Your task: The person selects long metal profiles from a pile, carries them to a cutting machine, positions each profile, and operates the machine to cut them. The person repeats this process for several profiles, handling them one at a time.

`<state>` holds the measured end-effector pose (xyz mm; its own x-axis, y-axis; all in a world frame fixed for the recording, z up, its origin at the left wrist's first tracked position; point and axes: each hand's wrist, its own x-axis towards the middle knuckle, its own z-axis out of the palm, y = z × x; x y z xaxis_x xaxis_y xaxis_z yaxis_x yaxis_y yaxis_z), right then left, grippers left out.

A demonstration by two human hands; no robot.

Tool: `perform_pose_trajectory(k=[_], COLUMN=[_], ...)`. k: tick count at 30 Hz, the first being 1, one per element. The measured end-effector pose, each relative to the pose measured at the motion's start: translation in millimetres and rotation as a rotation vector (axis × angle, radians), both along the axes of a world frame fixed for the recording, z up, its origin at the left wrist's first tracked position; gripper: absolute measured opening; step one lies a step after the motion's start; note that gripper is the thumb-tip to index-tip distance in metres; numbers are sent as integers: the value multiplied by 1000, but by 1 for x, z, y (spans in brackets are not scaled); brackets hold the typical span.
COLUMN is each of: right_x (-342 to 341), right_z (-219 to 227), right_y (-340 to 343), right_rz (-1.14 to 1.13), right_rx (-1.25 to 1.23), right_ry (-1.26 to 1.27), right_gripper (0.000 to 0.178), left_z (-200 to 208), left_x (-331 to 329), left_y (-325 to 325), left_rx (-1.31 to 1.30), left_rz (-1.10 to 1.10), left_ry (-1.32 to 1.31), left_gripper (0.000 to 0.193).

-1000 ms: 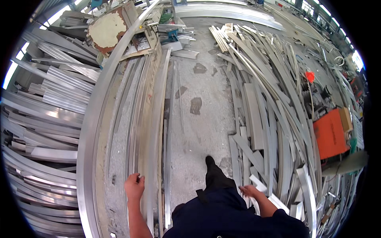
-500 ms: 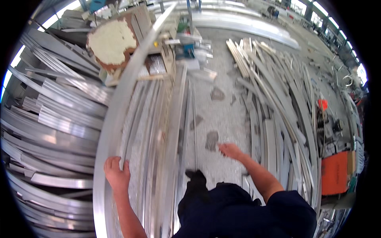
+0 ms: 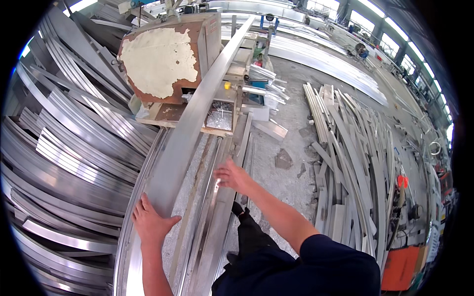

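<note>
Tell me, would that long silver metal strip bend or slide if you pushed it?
The long metal strip would probably slide easily: it looks smooth and shiny under the left hand. It may flex a little, being so long and thin. It likely will not roll, since its top looks flat.

The long curved profile (image 3: 197,118) is smooth, dull-silver metal; the machine housing (image 3: 163,54) shows rusty, flaking paint.

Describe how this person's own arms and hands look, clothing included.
Both forearms are bare, and so are the left hand and the right hand: no gloves. No watch or ring shows. The right arm comes out of a short dark navy sleeve that ends around the elbow. The left arm enters from the lower edge with no sleeve in view. No markings can be made out on either arm.
</note>
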<state>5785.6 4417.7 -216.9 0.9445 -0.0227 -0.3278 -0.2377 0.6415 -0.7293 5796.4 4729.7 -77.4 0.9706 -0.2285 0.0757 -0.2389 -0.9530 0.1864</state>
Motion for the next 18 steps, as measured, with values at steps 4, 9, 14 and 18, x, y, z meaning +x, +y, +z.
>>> perform_pose_trajectory(k=[4, 9, 14, 18], right_x=[132, 252, 308, 329], right_z=[0, -15, -34, -4], right_y=[-21, -50, -74, -71], right_rz=[-94, -76, -199, -175], right_rx=[197, 521, 645, 871], right_ry=[-91, -194, -238, -334], right_gripper=[104, 87, 83, 81], left_z=[4, -16, -23, -40], left_x=[52, 115, 144, 147], left_y=[-49, -98, -129, -126], left_rx=[51, 50, 124, 38], left_rz=[91, 107, 87, 95], left_ry=[80, 115, 188, 133], left_gripper=[121, 117, 108, 91])
